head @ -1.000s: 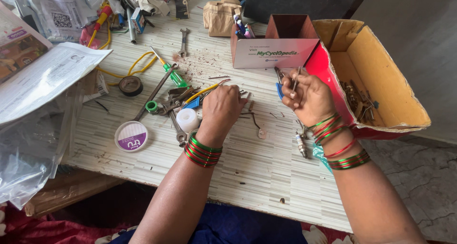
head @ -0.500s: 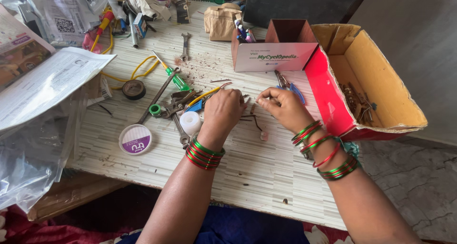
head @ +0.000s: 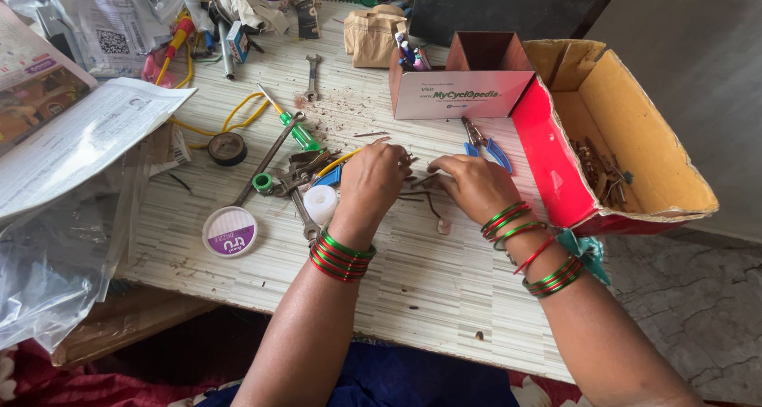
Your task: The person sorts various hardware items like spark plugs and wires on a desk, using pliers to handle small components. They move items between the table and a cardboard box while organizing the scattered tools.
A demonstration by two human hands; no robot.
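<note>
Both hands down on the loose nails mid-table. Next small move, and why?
Probably pinch up a few nails with the right hand and carry them to the open cardboard box: both hands rest on the scattered pile, the left hand at its near edge, and similar rusty pieces already lie inside.

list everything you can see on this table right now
rusty nails: several, brown, table centre under both hands
pliers: one, blue handles, beside the red box
red box: one, yellow inside, right edge, holds rusty bits
screwdriver: one, green handle, left of centre
spanner: one, grey, upper table
round lid: one, white and purple, lower left
papers: several, white, left
left hand: on the nails
right hand: on the nails
</note>
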